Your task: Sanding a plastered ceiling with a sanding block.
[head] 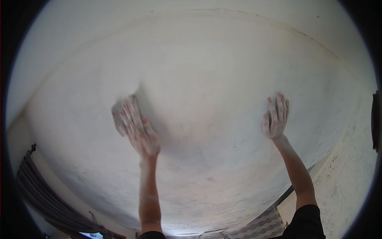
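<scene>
A broad whitish plastered surface (203, 89) fills the middle of the head view. My left hand (138, 130), coated in white dust, lies over a thin grey sheet (118, 113), perhaps sandpaper, and presses it against the plaster; the sheet's edge shows left of the fingers. A shadow falls on the plaster right of that hand. My right hand (276, 116), also dusty, rests on the plaster farther right with its fingers somewhat spread, and nothing shows in it. Both arms reach up from the bottom edge in short black sleeves.
A dark curtain (44, 191) hangs from a rod at the lower left. At the lower right are a grey patterned cloth or panel (262, 225) and a rough, flaking wall (343, 185). A dark object (376, 121) stands at the right rim.
</scene>
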A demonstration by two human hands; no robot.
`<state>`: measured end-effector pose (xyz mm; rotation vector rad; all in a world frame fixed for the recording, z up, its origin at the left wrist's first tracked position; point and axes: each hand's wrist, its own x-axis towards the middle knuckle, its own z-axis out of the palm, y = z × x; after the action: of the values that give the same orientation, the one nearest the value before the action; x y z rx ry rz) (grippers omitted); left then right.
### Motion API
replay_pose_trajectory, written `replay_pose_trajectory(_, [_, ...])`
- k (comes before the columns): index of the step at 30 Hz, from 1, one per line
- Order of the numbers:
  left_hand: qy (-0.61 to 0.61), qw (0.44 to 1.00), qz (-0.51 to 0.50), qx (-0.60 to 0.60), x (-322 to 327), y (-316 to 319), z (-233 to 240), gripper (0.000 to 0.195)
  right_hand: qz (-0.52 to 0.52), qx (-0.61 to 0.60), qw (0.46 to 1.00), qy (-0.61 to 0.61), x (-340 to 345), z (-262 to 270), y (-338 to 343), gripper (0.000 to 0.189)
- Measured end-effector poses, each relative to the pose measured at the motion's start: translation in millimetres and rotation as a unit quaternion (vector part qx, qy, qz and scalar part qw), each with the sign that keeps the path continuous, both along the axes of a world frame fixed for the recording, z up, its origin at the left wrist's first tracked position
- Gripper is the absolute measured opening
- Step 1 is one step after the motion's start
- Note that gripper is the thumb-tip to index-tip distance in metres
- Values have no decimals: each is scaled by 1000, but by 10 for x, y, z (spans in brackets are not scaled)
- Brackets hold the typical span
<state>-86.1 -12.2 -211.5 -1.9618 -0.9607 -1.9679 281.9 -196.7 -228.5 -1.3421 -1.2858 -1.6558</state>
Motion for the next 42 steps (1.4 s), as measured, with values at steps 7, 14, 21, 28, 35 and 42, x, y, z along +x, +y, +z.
replay_pose_trajectory(7, [84,996,28,-23,159,-74,-1206,56,4,1,1000,-7,79,12,-3,53])
replay_pose_trajectory(14, [-19,1000,-8,-17,1,-6,362,57,22,10,1000,-13,122,-32,59,52])
replay_pose_trajectory(21, [77,992,-2,-98,577,-273,-1294,58,26,15,1000,-8,128,-27,73,51])
replay_pose_trajectory(28, [27,996,43,78,82,43,564,53,52,19,998,-16,94,-3,91,50])
replay_pose_trajectory(35, [13,998,51,-32,359,-141,-1112,54,31,13,999,-23,79,-18,-6,51])
replay_pose_trajectory(42, [55,993,106,-21,-24,-13,-793,51,31,5,999,-44,30,28,-3,53])
